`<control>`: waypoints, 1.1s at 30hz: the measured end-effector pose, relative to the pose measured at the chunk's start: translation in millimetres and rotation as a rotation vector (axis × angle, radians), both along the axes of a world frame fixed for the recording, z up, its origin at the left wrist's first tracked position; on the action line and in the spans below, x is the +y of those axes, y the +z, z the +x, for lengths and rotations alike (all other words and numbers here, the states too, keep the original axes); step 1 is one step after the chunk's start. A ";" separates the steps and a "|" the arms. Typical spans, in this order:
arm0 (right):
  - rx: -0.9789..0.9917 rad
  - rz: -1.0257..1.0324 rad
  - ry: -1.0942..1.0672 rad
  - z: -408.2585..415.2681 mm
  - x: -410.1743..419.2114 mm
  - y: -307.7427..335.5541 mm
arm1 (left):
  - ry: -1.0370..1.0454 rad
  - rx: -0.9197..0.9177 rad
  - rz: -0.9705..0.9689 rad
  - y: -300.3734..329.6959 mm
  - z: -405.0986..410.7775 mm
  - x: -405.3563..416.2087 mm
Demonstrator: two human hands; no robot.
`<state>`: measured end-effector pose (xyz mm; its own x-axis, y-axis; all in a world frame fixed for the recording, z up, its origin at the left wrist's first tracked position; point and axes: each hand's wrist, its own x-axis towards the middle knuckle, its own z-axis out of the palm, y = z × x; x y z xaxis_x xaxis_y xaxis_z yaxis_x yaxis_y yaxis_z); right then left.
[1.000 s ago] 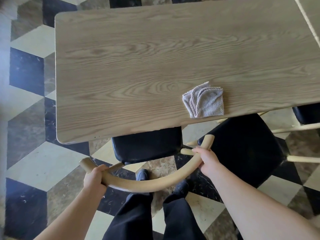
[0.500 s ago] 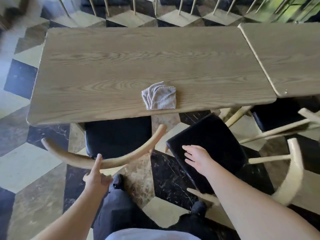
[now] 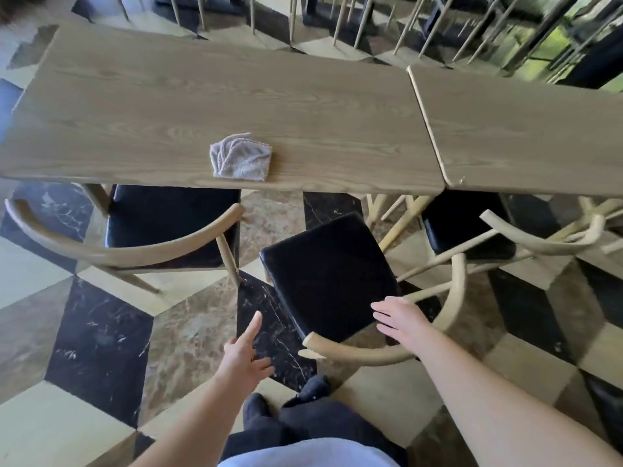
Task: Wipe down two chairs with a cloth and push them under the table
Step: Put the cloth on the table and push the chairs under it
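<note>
A folded grey cloth [image 3: 240,158] lies near the front edge of the long wooden table [image 3: 168,106]. The left chair [image 3: 118,252], black seat and curved wooden backrest, stands partly under the table. A second chair [image 3: 328,274] stands out from the table, turned at an angle, its curved backrest [image 3: 387,355] nearest me. My right hand [image 3: 401,320] is spread over the rear edge of its black seat, just above the backrest; whether it touches is unclear. My left hand [image 3: 244,357] hovers open over the floor to the left of this chair, holding nothing.
A second table [image 3: 526,129] butts against the first on the right, with another black-seated chair [image 3: 472,227] under it. More chair legs crowd the far side. The floor is a black, cream and brown cube pattern. My legs and shoes [image 3: 313,389] are at the bottom.
Both hands have let go of the left chair's backrest. My view has swung right, and both hands have moved to the angled second chair, the right one over its seat.
</note>
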<state>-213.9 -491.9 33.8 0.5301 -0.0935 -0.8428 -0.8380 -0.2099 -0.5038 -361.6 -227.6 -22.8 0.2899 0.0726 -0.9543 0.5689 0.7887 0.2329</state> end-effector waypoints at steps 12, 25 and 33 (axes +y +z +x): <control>-0.036 -0.641 0.083 81.8 -128.4 -3.5 | 0.060 0.138 -0.003 -13.0 26.5 -124.0; 0.206 -0.478 0.069 192.6 -196.7 -82.9 | 0.473 0.504 0.314 -67.0 84.2 -223.8; 0.358 -0.258 -0.025 210.8 -213.4 -98.2 | 0.413 0.593 0.327 -68.8 92.7 -217.2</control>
<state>-3.1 -705.2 -64.4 0.2037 -0.3338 -0.9204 -0.9565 -0.2685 -0.1143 -268.9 -444.8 -91.5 -0.3716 0.3672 -0.8527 0.3473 0.9068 0.2391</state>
